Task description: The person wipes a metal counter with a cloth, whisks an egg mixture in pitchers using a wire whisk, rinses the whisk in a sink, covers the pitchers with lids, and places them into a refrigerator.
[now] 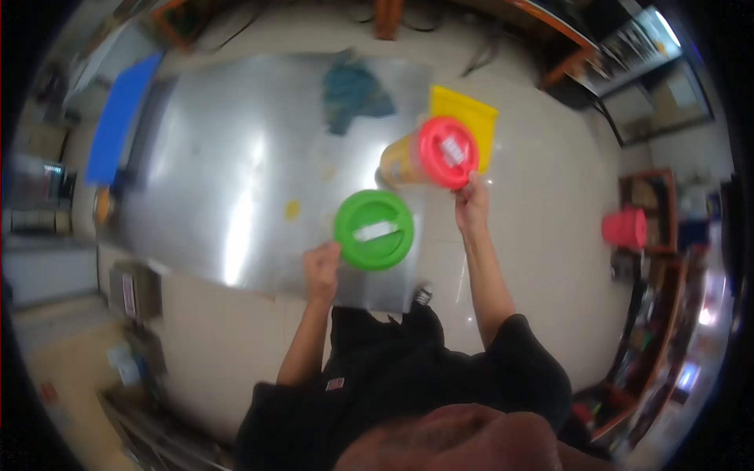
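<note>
My left hand (322,271) is closed at the left rim of a round green lid (363,250), which has a white label across its top. Whether a container sits under this lid is hidden. Higher and to the right, my right hand (473,208) pinches the lower edge of a red lid (433,161), also labelled in white. Below that red lid shows a see-through jar (399,163) with yellowish colour, leaning over the right end of the metal table (196,141). The picture is somewhat blurred.
A crumpled teal cloth (353,93) lies at the table's far side. A yellow panel (483,118) stands behind the red lid, and a blue panel (122,122) is at the far left. A red bucket (625,228) and shelves (664,306) are to the right.
</note>
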`<state>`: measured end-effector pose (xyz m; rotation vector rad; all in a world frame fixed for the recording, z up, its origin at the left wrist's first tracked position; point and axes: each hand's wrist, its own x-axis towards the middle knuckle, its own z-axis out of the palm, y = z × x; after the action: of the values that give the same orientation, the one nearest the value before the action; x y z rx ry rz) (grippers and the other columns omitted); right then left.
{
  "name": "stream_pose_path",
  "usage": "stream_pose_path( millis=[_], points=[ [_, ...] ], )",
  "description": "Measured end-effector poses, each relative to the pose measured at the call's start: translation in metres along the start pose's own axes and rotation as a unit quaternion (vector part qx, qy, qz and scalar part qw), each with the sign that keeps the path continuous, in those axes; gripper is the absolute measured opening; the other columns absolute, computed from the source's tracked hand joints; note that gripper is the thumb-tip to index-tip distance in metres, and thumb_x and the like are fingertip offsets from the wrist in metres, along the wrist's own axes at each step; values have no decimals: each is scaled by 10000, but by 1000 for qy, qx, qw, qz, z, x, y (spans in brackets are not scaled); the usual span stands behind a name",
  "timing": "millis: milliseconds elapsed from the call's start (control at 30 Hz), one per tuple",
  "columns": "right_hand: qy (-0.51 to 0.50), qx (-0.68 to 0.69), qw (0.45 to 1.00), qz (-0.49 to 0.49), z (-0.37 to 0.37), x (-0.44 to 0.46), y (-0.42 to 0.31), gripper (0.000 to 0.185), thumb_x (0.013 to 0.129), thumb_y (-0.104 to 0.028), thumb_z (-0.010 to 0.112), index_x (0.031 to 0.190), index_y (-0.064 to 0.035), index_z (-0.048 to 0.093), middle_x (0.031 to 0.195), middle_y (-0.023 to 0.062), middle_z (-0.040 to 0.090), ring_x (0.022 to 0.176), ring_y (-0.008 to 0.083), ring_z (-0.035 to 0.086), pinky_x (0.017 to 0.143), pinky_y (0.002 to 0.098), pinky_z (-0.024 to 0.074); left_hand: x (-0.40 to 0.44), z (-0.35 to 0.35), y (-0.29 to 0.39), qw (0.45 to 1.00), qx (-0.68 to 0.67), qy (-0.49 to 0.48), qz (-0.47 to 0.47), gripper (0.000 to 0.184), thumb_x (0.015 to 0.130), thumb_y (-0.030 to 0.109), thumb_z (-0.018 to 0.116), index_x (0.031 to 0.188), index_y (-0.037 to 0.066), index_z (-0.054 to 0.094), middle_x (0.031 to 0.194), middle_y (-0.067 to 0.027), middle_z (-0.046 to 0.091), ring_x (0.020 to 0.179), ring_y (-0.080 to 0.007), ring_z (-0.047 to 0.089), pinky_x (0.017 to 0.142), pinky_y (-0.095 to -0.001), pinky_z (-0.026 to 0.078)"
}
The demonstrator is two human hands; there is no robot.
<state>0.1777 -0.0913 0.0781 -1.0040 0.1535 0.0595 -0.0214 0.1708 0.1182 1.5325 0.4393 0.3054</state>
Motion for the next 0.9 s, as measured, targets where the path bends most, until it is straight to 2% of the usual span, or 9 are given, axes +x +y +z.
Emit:
stream_pose_path(
  millis=[167,233,267,367,500,533,600,767,900],
  points=[
    [-9,-16,999,-47,-123,-56,-63,326,890,-306,674,882,20,673,835,55,653,719,132,564,712,311,461,-16,46,6,992,-102,59,34,444,940,217,566,556,32,443,556,28,411,552,-86,344,503,-302,226],
    [-8,-65,998,-26,-163,-93,-90,347,890,-297,672,934,47,681,890,81,678,773,140,596,758,305,475,-31,65,22,989,-144,34,-7,331,942,216,572,680,26,504,674,-1,500,624,-100,449,543,-277,354],
    [22,-107,994,-30,-172,-96,-114,355,889,-294,672,945,56,681,898,85,681,791,139,599,769,298,474,-39,77,12,984,-164,71,-29,250,953,286,552,874,49,550,899,-50,593,850,-135,576,745,-321,487],
    [122,-155,980,1,-219,-144,-161,317,878,-285,683,865,31,675,841,66,669,782,131,601,775,291,476,-53,131,35,968,-191,132,-93,262,955,294,548,892,41,578,951,-50,597,908,-140,575,808,-334,485],
    [166,-166,972,6,-290,-164,-232,324,880,-235,665,951,81,685,890,89,688,828,133,611,792,285,479,-45,219,52,984,-157,-35,-80,314,953,325,557,992,19,614,957,-46,613,847,-133,575,758,-320,474],
    [153,-197,968,16,-205,-215,-182,331,880,-237,665,957,84,684,904,99,690,847,141,620,816,290,479,-38,101,46,983,-164,9,-77,332,948,343,562,980,20,632,921,-38,619,802,-116,568,694,-291,450],
    [190,-241,951,37,-194,-261,-160,346,879,-242,665,971,91,682,932,120,695,885,157,636,862,299,480,-31,61,61,982,-171,-10,-75,341,945,347,561,955,16,645,886,-33,624,765,-103,562,654,-273,433],
    [294,-143,945,-15,-148,-300,-184,335,874,-267,679,893,67,695,829,67,675,781,123,602,772,273,473,-23,106,73,961,-226,-107,-120,279,935,274,593,812,24,609,778,-48,596,670,-132,550,626,-269,451],
    [301,-184,936,4,-140,-324,-170,314,887,-266,664,852,44,699,766,28,642,712,97,548,684,250,434,-12,101,31,965,-187,-46,-176,402,899,389,617,1099,41,594,1073,-74,599,963,-159,562,720,-348,474]
  ],
)
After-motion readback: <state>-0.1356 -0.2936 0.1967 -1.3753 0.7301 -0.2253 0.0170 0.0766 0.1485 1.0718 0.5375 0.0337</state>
